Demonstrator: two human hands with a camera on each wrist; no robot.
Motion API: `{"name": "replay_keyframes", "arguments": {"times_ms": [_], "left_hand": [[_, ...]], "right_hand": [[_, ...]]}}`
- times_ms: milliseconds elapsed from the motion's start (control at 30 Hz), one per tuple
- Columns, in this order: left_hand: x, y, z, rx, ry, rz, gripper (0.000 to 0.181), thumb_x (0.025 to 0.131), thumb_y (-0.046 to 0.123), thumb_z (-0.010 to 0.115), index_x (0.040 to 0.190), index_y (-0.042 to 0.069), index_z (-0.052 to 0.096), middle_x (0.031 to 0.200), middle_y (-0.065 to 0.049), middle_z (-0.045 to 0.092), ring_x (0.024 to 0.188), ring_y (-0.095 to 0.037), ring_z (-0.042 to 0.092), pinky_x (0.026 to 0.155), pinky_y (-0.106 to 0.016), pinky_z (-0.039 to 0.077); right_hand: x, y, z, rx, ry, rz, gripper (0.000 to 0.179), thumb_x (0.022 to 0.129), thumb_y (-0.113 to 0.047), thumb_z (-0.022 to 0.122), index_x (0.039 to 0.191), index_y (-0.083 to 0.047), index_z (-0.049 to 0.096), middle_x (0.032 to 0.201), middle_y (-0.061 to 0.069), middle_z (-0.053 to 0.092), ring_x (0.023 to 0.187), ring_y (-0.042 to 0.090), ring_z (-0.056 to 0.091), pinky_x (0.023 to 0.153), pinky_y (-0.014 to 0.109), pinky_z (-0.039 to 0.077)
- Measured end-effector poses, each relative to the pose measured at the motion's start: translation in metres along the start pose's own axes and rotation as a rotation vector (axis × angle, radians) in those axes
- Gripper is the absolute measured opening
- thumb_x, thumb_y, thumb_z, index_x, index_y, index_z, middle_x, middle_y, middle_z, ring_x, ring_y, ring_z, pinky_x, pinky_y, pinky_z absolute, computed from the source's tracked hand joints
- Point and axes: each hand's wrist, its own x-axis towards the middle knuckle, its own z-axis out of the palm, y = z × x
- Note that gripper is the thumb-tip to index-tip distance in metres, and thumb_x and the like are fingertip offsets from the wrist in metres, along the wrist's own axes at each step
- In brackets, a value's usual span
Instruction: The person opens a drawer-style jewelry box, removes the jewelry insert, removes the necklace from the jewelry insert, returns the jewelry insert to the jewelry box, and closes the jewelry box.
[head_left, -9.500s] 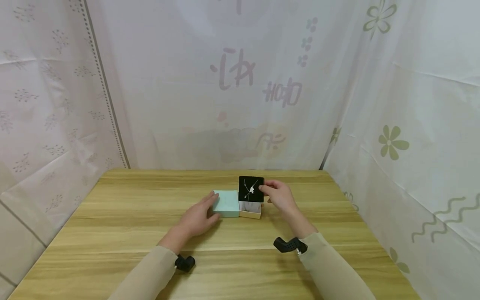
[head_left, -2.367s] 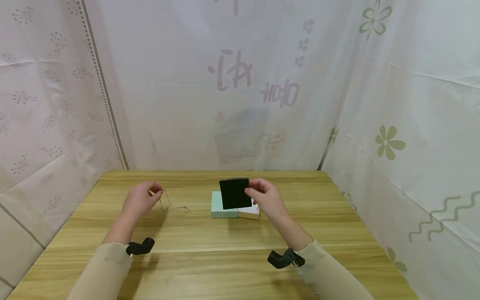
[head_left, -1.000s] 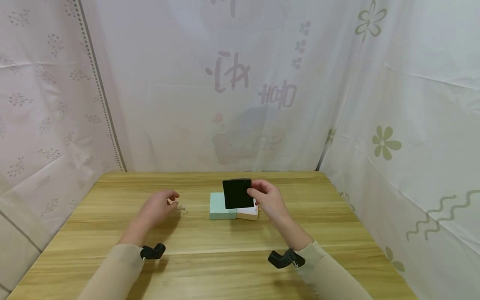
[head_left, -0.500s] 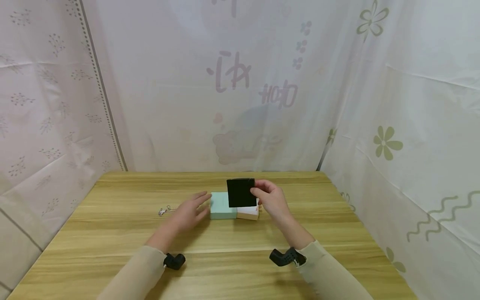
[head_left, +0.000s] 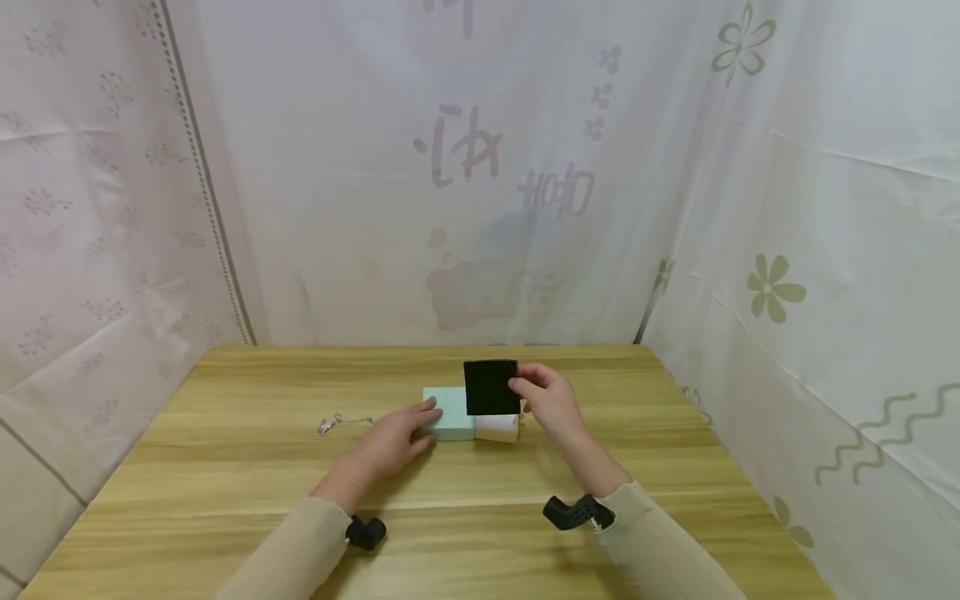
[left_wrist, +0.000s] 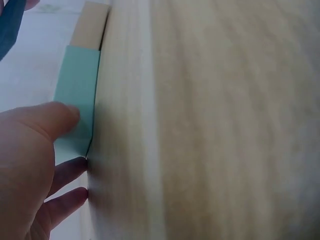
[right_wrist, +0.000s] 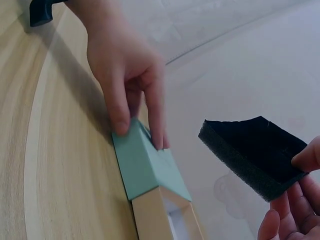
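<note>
My left hand (head_left: 393, 440) grips the left end of a mint-green box sleeve (head_left: 453, 421), with the thumb on its front side and fingers over the top. A cream drawer (right_wrist: 150, 212) sticks out of the sleeve's right end, its white inside showing in the right wrist view. Between thumb and fingers, my right hand (head_left: 551, 404) pinches a square black foam pad (head_left: 491, 387) above the drawer. The pad's grey, porous edge (right_wrist: 235, 167) faces the right wrist camera. Left of the box, a silver necklace (head_left: 341, 423) lies loosely on the table, its right part hidden behind my left hand.
The wood-grain table (head_left: 465, 542) carries the box and the necklace. Pale patterned curtains (head_left: 360, 208) hang along its back and both sides. A black wrist camera (head_left: 366, 532) sits on my left wrist, another camera (head_left: 573, 512) on my right.
Earlier the necklace was on the pad; my left hand then held it at the left. It now lies on the table, and my left hand has moved right onto the sleeve. The pad shifted slightly right.
</note>
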Motion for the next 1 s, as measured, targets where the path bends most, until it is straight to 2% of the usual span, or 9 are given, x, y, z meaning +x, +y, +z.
{"name": "replay_keyframes", "arguments": {"times_ms": [167,433,667,767,1000], "left_hand": [[0.001,-0.002,0.006,0.010,0.013,0.001,0.049,0.108,0.013,0.071,0.156,0.011,0.063,0.169,-0.012,0.052,0.152,-0.038,0.056,0.123,-0.054,0.049],[0.001,-0.001,0.003,-0.012,0.037,0.006,0.049,0.106,0.008,0.073,0.154,0.008,0.065,0.167,-0.015,0.055,0.149,-0.040,0.059,0.121,-0.056,0.050],[0.001,0.001,0.002,-0.019,0.030,-0.021,0.049,0.106,0.009,0.073,0.155,0.009,0.064,0.168,-0.015,0.053,0.150,-0.039,0.057,0.122,-0.054,0.049],[0.001,0.002,0.003,-0.020,0.028,-0.031,0.049,0.107,0.009,0.072,0.155,0.009,0.063,0.168,-0.014,0.053,0.151,-0.038,0.057,0.123,-0.054,0.049],[-0.002,0.003,0.002,-0.018,0.043,-0.028,0.048,0.106,0.009,0.073,0.154,0.008,0.065,0.167,-0.014,0.054,0.149,-0.039,0.059,0.121,-0.053,0.051]], "right_hand": [[0.003,0.005,-0.004,-0.018,0.014,0.026,0.026,0.103,-0.014,0.074,0.125,0.000,0.074,0.109,0.003,0.073,0.091,0.017,0.061,0.068,0.025,0.055],[0.007,0.007,-0.005,-0.024,0.018,0.046,0.031,0.105,-0.018,0.073,0.131,-0.001,0.073,0.115,0.006,0.073,0.098,0.019,0.064,0.074,0.029,0.057],[0.011,0.013,-0.006,-0.059,0.022,0.056,0.032,0.106,-0.019,0.072,0.133,-0.002,0.072,0.117,0.008,0.073,0.098,0.018,0.064,0.076,0.030,0.058],[0.012,0.016,-0.007,-0.078,0.025,0.059,0.031,0.106,-0.019,0.071,0.133,-0.003,0.072,0.121,0.011,0.073,0.099,0.020,0.064,0.079,0.034,0.060],[0.012,0.023,-0.007,-0.092,0.021,0.077,0.034,0.106,-0.019,0.071,0.134,0.000,0.072,0.118,0.012,0.073,0.097,0.023,0.065,0.075,0.032,0.059]]}}
